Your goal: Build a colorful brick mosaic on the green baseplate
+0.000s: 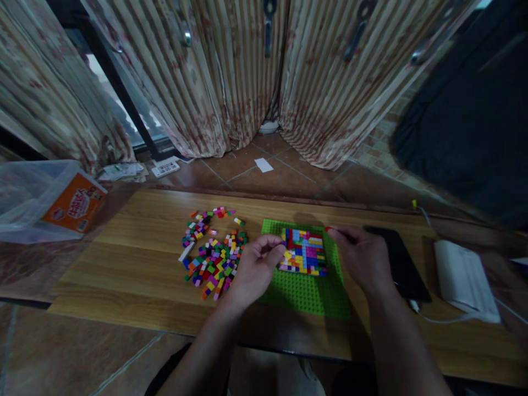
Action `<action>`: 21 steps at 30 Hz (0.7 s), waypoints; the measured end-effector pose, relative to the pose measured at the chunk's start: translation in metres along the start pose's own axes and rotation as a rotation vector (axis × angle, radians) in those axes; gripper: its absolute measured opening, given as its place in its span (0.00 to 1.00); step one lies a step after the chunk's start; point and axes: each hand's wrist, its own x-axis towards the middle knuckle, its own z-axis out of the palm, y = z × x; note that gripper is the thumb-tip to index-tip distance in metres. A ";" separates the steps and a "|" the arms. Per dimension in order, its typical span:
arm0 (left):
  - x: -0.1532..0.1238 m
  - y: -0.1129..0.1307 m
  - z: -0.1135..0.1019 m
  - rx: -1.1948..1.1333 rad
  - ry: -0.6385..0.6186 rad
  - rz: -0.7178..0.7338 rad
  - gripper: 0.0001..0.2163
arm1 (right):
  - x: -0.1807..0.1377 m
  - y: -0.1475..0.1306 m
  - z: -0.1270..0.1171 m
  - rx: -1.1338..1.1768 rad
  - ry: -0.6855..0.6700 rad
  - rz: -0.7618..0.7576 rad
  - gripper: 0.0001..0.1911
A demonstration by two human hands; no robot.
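Observation:
A green studded baseplate [307,300] lies on the wooden bench. On it stands a dense block of multicoloured toy bricks [307,253]. My left hand [258,267] is at the left side of this block, thumb and forefinger pinched together; what they hold, if anything, is too small to make out. Over the plate's far right corner, my right hand [365,253] pinches a small red brick [328,228] between thumb and fingertips. Loose bricks [216,261] in many colours are heaped to the left of my left hand.
A black tablet-like slab [402,264] lies right of my right hand, with a white box-shaped device [464,280] and cable beyond. The bench [136,253] stretches left toward a clear plastic bin [33,201]. Curtains [231,82] hang behind.

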 end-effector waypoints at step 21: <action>0.002 -0.002 -0.002 0.043 0.039 -0.036 0.06 | 0.003 0.002 0.016 -0.366 -0.133 -0.193 0.12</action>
